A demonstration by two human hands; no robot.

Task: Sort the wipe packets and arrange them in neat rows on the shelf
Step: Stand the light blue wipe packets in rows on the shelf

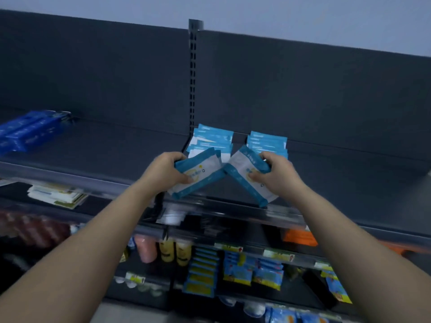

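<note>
Left hand (172, 170): fingers curled round left wipe packet (198, 176), blue and white, tilted, above the front edge of top shelf (116, 145).
Right hand (274, 174): fingers gripping right wipe packet (247, 176), tilted the opposite way, inner corner meeting the left one's.
Behind, on the same shelf: left row (213, 141) and right row (268, 142) of like packets, side by side near the slotted upright (193, 73).
Far left: dark blue packs (30, 131).
Below: yellow bottles (175, 251), blurred.
</note>
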